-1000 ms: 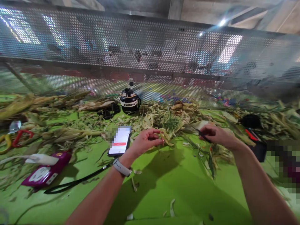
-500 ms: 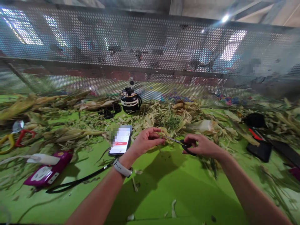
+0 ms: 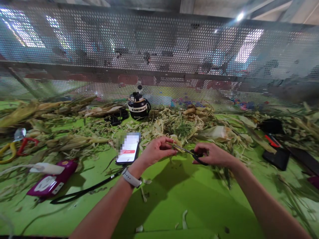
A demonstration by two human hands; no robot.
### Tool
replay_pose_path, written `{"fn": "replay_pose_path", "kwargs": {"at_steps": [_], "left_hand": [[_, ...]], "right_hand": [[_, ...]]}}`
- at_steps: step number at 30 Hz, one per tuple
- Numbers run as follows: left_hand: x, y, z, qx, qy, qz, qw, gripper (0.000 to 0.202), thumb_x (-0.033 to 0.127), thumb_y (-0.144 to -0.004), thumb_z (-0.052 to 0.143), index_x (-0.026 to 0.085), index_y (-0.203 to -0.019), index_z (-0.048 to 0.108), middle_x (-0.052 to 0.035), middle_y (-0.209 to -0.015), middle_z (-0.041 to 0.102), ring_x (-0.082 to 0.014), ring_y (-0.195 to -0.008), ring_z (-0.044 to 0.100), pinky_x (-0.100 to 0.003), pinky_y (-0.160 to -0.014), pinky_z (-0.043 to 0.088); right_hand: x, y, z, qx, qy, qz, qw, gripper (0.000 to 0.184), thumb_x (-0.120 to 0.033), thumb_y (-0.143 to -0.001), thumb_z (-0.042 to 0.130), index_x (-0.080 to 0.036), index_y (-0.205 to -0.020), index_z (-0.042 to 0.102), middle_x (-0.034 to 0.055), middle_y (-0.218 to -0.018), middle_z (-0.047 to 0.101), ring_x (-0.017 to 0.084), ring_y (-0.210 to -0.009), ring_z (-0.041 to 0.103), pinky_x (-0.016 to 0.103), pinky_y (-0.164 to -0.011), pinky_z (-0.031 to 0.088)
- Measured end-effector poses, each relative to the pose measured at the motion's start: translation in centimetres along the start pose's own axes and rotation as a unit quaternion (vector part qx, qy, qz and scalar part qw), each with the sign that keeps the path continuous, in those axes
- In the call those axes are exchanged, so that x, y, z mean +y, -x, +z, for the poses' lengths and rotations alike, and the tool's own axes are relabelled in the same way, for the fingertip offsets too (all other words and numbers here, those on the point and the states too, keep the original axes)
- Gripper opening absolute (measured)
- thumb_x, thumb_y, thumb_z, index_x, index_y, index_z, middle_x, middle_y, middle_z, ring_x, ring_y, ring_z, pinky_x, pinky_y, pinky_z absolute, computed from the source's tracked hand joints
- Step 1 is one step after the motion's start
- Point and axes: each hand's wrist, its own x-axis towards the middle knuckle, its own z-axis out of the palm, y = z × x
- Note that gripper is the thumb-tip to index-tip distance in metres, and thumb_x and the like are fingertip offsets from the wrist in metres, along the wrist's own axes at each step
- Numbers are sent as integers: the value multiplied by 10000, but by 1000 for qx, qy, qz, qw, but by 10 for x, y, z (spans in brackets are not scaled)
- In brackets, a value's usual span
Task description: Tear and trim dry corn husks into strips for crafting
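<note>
The pale husk piece [image 3: 177, 140] is at the fingertips of your left hand [image 3: 156, 151], just above the green table. The scissors [image 3: 183, 149] reach it from your right: their long axis slants slightly upward from your right hand [image 3: 213, 154] toward your left, with the tips right at the fingers holding the husk piece. Your left hand is nearer to it, and the blades bridge the gap between the hands. Your left thumb and fingers seem to pinch the husk piece, set narrowly around it; the exact contact is too small to tell. Your right fingers are curled through and around the dark, looped handles, while the thin blades are bare metal; whether they are parted, you cannot tell from here.

Behind the hands lies a tangled heap of husk shreds [image 3: 171, 124], dry, curly and papery, with a finer green tuft in it. A broader, smoother husk [image 3: 215, 132] lies beyond your right hand. Beside your left wrist, with its pale strap watch [image 3: 131, 178], is a flat, glassy phone [image 3: 129, 149]; further left, a glossy purple power bank [image 3: 52, 182]. A rounded black bottle [image 3: 138, 108] stands before the perforated metal screen [image 3: 159, 46], and the smooth table [image 3: 159, 215] carries loose scraps
</note>
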Motion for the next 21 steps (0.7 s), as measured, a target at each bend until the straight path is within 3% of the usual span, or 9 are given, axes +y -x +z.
{"fn": "replay_pose_path", "kwargs": {"at_steps": [7,11,21], "left_hand": [[-1,-1,0,1,-10,13,1000,424,315,-640,735,160,-1008,592,-16,-738,661,-109,-632,585,-205,-551,409],[2,1,-1,9,-18,13,1000,513,319,-650,727,173,-1113,560,-23,-754,661,-114,-627,578,-211,-543,398],[-3,-3,-3,122,-61,82,987,593,361,-619,753,173,-1112,483,5,-727,607,-123,-634,584,-232,-587,462]], "right_hand": [[1,-2,2,-13,-63,28,998,309,-439,-680,673,-173,-688,517,-49,-601,469,93,-558,422,214,-527,332],[2,-2,1,-8,-79,35,996,314,-421,-685,678,-166,-662,496,-45,-601,470,86,-554,416,208,-514,317],[-3,2,2,-110,-230,7,967,381,-526,-730,613,-155,-737,528,-9,-669,528,99,-596,506,224,-567,426]]}}
